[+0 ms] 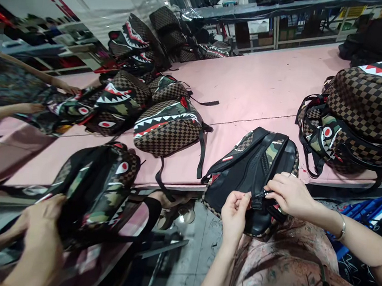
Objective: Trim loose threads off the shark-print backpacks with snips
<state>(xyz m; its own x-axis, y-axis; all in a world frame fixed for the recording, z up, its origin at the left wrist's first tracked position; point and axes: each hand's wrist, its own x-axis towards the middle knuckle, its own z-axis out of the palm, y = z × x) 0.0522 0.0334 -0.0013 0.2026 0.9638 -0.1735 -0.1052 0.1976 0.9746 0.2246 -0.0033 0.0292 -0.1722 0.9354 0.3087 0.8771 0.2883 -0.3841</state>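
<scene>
A backpack (pixel 229 197) lies with its black padded back facing up, leaning from the pink table's edge onto my lap. Brown checks and a camouflage patch show at its borders. My left hand (pixel 234 213) is closed in a pinch beside the black strap (pixel 257 200) at the lower middle of the back; what its fingertips hold is too small to make out. Across from it, my right hand (pixel 284 193), with a ring and a bracelet, pinches the strap's other side. Small white bits show at its fingertips. The two hands are a short gap apart.
Checked backpacks with shark-mouth prints (pixel 172 129) lie along the pink table (pixel 251 85), with more stacked at the right (pixel 369 105). At lower left a co-worker's hands (pixel 44 218) handle another backpack (pixel 104 184). Another person's arms reach in at far left. A blue frame (pixel 375 212) stands at right.
</scene>
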